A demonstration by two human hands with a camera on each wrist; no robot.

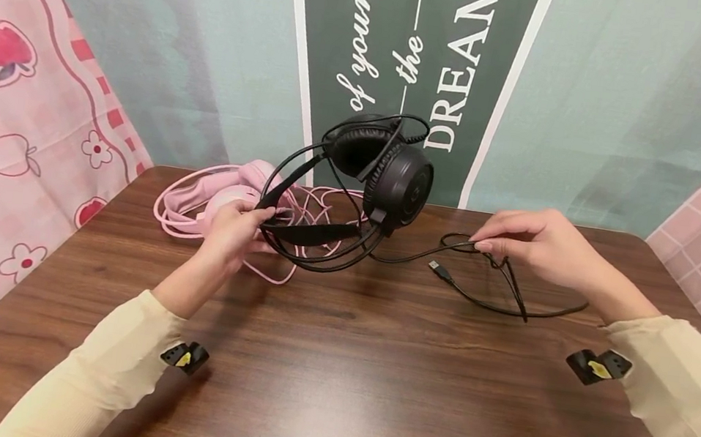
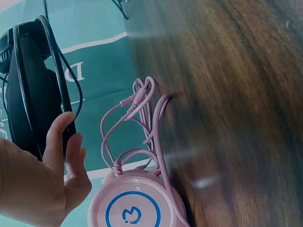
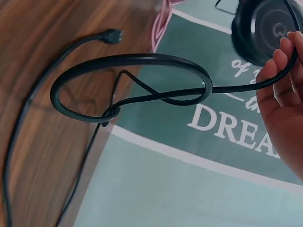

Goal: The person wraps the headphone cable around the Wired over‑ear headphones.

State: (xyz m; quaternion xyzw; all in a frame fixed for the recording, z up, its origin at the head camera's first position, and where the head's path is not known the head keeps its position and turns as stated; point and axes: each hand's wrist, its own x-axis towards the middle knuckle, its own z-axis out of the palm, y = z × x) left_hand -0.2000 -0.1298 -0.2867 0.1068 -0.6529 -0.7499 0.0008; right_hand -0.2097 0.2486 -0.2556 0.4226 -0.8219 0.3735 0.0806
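Behind hangs cloth (image 1: 168, 39); over wood (image 1: 331, 364), left hand (image 1: 230, 238) grips black headset (image 1: 403, 185), right hand (image 1: 546, 248) its cable (image 3: 236, 89).

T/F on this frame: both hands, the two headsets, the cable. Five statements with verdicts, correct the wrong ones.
1. The left hand holds the black headset by its headband. True.
2. The pink headset is held up in the air. False: the pink headset lies on the table.
3. The right hand pinches the black cable. True.
4. The USB plug is between the right hand's fingers. False: the USB plug is loose, apart from that hand.
5. In the left wrist view, a pink earcup shows a blue ring around a blue mark. True.
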